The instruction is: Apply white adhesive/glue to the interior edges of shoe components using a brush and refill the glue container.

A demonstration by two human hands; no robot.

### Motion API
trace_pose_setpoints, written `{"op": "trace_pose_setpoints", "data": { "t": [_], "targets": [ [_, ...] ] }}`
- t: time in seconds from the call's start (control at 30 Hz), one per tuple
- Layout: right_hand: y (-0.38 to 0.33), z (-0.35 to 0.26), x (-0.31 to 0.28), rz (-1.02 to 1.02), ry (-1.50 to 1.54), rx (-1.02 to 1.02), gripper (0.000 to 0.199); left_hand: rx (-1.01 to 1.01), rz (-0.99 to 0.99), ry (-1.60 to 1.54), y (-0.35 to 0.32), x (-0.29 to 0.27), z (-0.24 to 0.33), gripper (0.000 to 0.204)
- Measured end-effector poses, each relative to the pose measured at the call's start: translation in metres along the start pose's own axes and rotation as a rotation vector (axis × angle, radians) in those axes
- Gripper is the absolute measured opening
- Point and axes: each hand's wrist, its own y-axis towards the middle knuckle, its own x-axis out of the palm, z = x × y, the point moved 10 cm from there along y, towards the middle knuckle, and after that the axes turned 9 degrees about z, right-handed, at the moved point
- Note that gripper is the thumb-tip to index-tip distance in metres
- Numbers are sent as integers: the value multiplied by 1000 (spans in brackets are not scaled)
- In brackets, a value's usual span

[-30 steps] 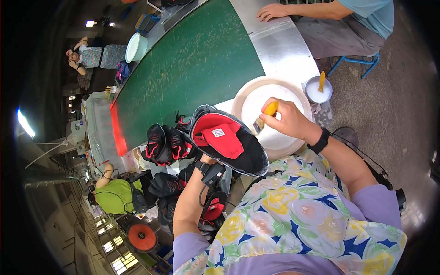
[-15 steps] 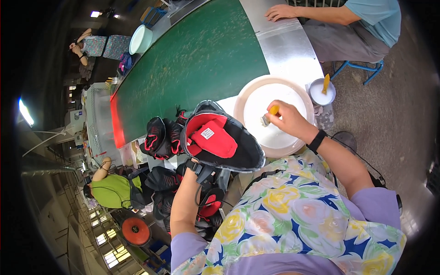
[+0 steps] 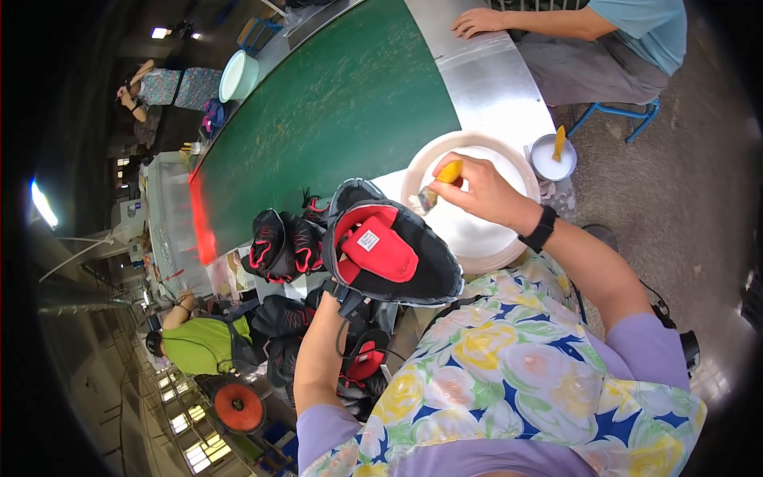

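Observation:
My left hand holds up a black shoe upper with a red lining and a white label. Most of that hand is hidden by the upper, whose open underside faces up. Between the fingers of my right hand is a brush with a yellow handle. Its pale bristles are over the left side of a beige basin holding white liquid, close to the upper's edge but apart from it.
More black-and-red shoes stand left of the upper, beside a green conveyor belt. A small pot with another yellow-handled brush sits right of the basin. A co-worker's hand rests on the metal edge. Others are at the left.
My right hand has brought the brush left and up, from over the liquid to near the upper's edge. The upper has shifted slightly down and right.

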Motion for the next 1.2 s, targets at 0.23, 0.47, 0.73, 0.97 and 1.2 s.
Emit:
{"op": "trace_pose_setpoints", "data": {
  "t": [0.23, 0.47, 0.73, 0.97, 1.2],
  "targets": [
    [-18, 13, 4, -198, -107, 59, 18, -31, -48, -10, 1, 5, 0, 38],
    [4, -19, -13, 57, 6, -74, 23, -85, -90, -16, -1, 12, -6, 38],
    [-18, 19, -19, 132, -69, 121, 25, -98, -110, -31, -9, 13, -4, 39],
    [-37, 28, -13, 176, -92, 322, 30, -123, -136, -41, -10, 20, -15, 39],
    [-49, 22, 4, 169, 7, 404, 29, -142, -168, -52, -4, 39, -36, 39]
  ]
}}
